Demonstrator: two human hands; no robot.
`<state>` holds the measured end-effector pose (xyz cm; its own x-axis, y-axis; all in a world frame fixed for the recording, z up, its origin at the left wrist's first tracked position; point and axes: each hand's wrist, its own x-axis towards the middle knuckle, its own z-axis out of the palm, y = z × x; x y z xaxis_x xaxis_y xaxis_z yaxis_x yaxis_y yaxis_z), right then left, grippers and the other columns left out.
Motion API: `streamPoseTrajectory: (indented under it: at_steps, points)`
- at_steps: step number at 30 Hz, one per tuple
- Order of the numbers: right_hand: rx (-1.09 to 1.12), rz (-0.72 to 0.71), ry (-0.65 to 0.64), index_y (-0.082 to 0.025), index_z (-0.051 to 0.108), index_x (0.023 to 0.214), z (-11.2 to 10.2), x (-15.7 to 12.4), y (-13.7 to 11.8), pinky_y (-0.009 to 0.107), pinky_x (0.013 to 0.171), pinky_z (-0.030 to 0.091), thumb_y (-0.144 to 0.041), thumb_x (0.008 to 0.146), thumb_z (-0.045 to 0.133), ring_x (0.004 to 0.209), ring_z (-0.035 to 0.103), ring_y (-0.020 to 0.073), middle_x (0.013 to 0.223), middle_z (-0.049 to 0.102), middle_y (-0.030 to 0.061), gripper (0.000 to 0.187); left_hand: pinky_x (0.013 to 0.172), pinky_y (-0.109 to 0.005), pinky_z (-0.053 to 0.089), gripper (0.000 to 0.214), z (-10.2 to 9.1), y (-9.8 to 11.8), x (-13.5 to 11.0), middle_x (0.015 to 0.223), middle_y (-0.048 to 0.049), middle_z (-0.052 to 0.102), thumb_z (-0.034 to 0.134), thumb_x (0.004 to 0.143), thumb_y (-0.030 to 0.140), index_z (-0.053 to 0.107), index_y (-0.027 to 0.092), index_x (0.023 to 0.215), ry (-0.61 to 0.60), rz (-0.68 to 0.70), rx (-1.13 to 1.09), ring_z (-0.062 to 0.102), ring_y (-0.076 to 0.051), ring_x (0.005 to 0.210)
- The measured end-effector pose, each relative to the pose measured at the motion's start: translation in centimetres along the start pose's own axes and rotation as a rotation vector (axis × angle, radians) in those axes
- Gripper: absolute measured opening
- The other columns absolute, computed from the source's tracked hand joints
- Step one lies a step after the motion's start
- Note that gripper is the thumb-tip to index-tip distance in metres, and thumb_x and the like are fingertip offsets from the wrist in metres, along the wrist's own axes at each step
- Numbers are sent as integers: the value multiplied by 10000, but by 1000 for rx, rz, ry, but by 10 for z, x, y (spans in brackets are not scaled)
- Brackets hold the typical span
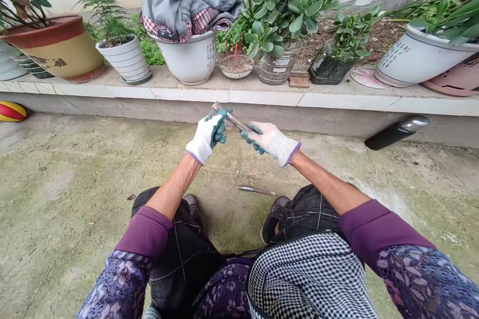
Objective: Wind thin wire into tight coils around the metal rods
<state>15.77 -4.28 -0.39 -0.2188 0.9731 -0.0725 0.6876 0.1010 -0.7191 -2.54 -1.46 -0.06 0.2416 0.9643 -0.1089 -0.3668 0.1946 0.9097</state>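
Note:
Both my hands wear white gloves with green palms and grip one thin grey metal rod in front of my knees. My left hand is closed round the rod's upper left end. My right hand is closed round its lower right end. The rod slants down from left to right. A second, similar metal rod lies on the concrete ground between my feet, untouched.
A tiled ledge runs across the back with several potted plants; grey and checked cloth is draped over a white pot. A black flask lies on the ground at right. A red-yellow ball sits far left.

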Motion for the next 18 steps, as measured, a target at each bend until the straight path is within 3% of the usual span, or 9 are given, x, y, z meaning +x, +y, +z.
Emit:
streamPoseTrajectory:
  at_steps: [3, 5, 11, 18]
  points:
    - [-372, -114, 196, -180, 621, 1198, -5, 0, 3, 298, 687, 478, -349, 924, 513, 883, 637, 225, 1105, 661, 115, 340, 372, -189, 264, 256, 4, -4, 0, 462, 118, 335, 739, 742, 296, 593, 177, 917, 53, -11, -12, 279, -42, 352]
    - [-509, -127, 268, -207, 583, 1299, -7, -3, 3, 317, 729, 463, -353, 939, 484, 965, 629, 252, 1189, 640, 121, 402, 380, -188, 278, 256, 7, -5, 0, 470, 117, 349, 748, 730, 289, 577, 183, 888, 43, 1, -8, 284, -39, 356]
    - [-560, -135, 257, -219, 576, 1327, -9, -7, -1, 320, 718, 433, -393, 975, 410, 932, 630, 245, 1136, 675, 94, 427, 382, -190, 284, 227, 8, 5, -7, 456, 107, 340, 663, 843, 384, 540, 194, 845, -43, -5, -67, 276, -49, 347]
    - [-681, -104, 262, -254, 553, 1365, -12, -5, 2, 311, 651, 409, -432, 957, 440, 881, 631, 241, 1149, 651, 105, 459, 338, -176, 221, 268, 10, -3, -15, 448, 114, 288, 605, 849, 216, 384, 207, 697, -170, -148, -146, 211, -44, 311]
